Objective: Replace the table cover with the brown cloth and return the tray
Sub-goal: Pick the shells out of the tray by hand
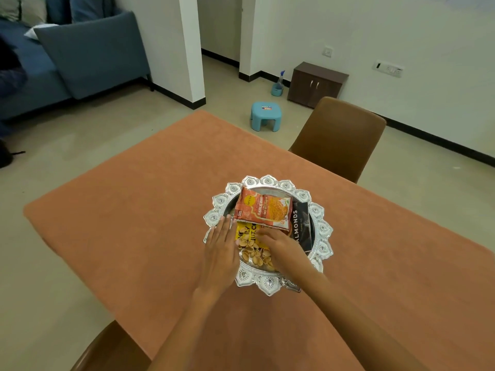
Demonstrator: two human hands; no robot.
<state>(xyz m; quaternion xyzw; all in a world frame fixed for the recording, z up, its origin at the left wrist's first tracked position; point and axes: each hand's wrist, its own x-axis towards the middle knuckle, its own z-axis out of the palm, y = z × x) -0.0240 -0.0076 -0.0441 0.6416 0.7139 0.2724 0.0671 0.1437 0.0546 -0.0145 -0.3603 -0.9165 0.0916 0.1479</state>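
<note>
The brown cloth (160, 223) covers the worktop across the middle of the frame. The silver tray (320, 228) sits on it just right of centre, holding an orange packet (263, 208), a yellow packet (245, 231), a black almond packet (301, 223) and nutshells (254, 254). The left hand (221, 247) lies flat, fingers straight, on the tray's left rim, grip released. The right hand (281, 246) rests on the packets, fingers bent down; whether its grip holds anything cannot be told. A brown chair (340, 135) stands at upper right.
</note>
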